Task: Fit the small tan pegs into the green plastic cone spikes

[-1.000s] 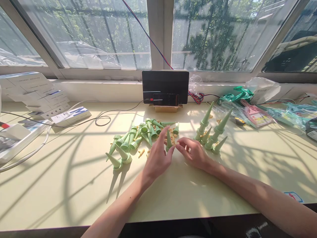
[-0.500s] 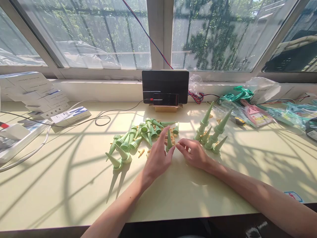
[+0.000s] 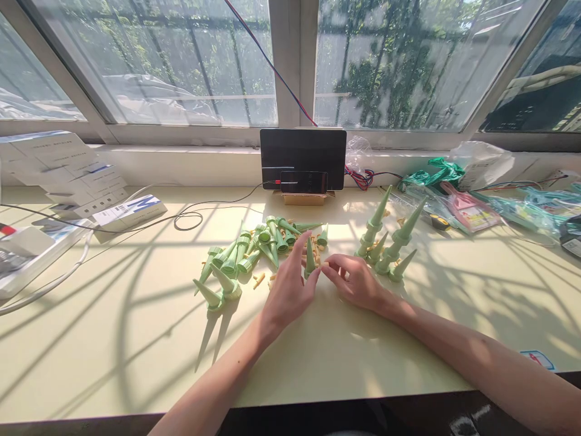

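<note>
My left hand (image 3: 290,281) is closed round the base of a green plant watering spike (image 3: 310,257), which stands with its point up. Against the right side of that base, my right hand (image 3: 354,278) pinches a small yellow valve (image 3: 324,265), mostly covered by the fingertips. Beyond my left hand lies a heap of green spikes (image 3: 247,245), with loose yellow valves (image 3: 258,280) near it. Two spikes (image 3: 229,284) stand on their caps at the left. Several others (image 3: 399,242) stand to the right, some stacked on each other.
A dark tablet (image 3: 303,151) and a phone (image 3: 304,181) lean on a small cardboard stand at the back. White boxes (image 3: 129,210) and a cable (image 3: 188,221) are at the left. Plastic bags (image 3: 472,206) and a yellow-black tool (image 3: 438,223) lie at the right.
Both hands stay almost where they were, with the spike still in my left hand. The right fingertips have shifted very slightly at the spike's base.
</note>
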A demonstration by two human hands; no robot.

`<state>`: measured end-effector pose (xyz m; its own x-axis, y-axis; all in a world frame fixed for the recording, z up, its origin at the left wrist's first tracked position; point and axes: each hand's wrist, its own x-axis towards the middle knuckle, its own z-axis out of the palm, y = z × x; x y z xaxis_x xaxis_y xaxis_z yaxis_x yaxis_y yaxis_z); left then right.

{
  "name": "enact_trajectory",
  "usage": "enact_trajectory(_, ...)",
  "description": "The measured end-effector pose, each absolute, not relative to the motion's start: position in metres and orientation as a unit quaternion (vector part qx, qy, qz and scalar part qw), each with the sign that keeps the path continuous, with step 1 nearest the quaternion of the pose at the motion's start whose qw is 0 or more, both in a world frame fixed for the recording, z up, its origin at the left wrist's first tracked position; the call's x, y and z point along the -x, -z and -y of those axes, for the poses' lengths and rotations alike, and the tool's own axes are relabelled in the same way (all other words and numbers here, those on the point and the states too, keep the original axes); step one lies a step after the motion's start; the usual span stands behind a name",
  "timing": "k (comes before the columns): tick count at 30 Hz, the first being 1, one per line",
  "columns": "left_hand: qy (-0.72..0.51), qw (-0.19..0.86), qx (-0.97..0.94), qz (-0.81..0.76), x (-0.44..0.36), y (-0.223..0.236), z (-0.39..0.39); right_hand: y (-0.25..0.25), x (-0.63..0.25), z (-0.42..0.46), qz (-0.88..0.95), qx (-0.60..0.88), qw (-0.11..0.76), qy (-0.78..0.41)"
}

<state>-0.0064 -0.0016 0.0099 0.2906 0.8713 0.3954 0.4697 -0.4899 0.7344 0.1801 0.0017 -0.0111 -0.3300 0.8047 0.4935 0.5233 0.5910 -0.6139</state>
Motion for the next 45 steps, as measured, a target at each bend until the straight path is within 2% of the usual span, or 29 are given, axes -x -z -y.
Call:
enact_trajectory(11, -0.398, 0.253, -0.772, -0.426, 0.0066, -0.0107, 0.0012, 0.0118, -0.1809, -0.0022, 0.802, 0.428, 0.389, -0.150)
enact_trajectory(20, -0.394, 0.255, -0.771, -0.430, 0.0058, -0.0105, 0.0012, 0.0132, -0.1786, -0.0025, 0.780, 0.423, 0.428, -0.171)
enact_trajectory(45, -0.383, 0.258, -0.773, -0.434, 0.0062, -0.0099, 0.0009, 0.0091, -0.1802, -0.0011, 0.797, 0.423, 0.394, -0.172)
